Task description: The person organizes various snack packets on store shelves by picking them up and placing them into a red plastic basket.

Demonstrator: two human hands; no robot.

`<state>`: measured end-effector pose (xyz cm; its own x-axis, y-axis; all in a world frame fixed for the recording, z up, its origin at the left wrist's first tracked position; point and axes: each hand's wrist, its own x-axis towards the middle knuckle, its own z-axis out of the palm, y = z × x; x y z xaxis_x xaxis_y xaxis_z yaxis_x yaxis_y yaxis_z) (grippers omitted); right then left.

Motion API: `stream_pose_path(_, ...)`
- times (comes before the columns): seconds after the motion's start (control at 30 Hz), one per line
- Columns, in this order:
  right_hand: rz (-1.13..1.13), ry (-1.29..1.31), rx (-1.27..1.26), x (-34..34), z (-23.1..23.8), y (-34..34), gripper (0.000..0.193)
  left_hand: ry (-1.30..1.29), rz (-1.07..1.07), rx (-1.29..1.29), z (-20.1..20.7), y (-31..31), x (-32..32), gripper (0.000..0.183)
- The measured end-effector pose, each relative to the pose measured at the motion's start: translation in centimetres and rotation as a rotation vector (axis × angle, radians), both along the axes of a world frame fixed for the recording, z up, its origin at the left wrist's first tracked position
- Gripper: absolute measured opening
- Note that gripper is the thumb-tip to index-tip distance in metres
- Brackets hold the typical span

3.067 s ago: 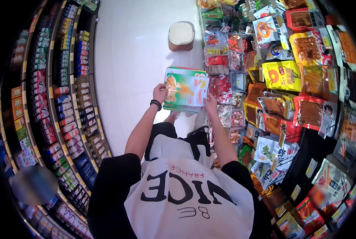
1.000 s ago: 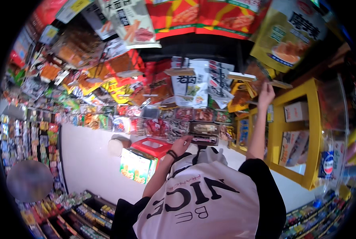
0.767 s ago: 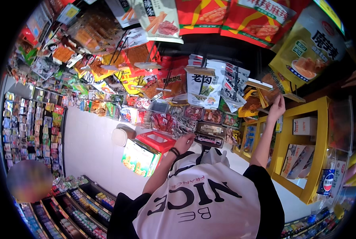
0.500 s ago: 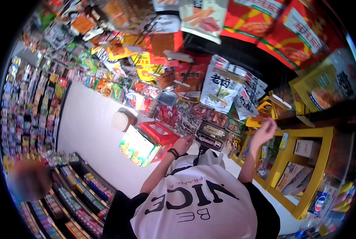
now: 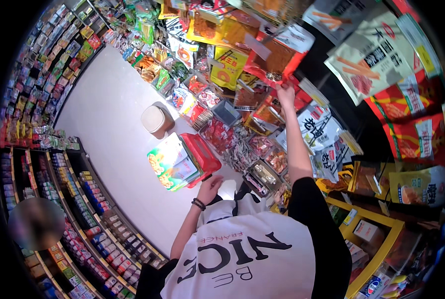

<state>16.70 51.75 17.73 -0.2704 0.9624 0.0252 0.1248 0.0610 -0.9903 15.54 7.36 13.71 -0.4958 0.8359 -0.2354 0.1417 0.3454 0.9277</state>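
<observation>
Apparently mid-reach, the fingers of the right hand (image 5: 285, 93) bend narrowly at the lower edge of a flat, red-edged plastic packet with brown contents (image 5: 275, 58); whether they grip it, I cannot tell. Well below and left of that packet, the left hand (image 5: 210, 188) curls beside a red plastic container (image 5: 207, 153), its hold unclear. Crowding around the packet seems to call for a careful pinch.
</observation>
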Motion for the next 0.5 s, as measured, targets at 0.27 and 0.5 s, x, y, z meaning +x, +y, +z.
stream_pose_path(0.27,-0.372,-0.433,0.127,-3.7,-1.7,-0.3,0.016,-0.177,0.126,-0.036,-1.8,-3.6,-7.0,0.023)
stream_pose_path(0.5,-0.116,0.296,-0.115,-1.5,3.1,-8.1,0.015,-0.072,-0.045,0.080,-1.0,-1.1,-12.7,0.021)
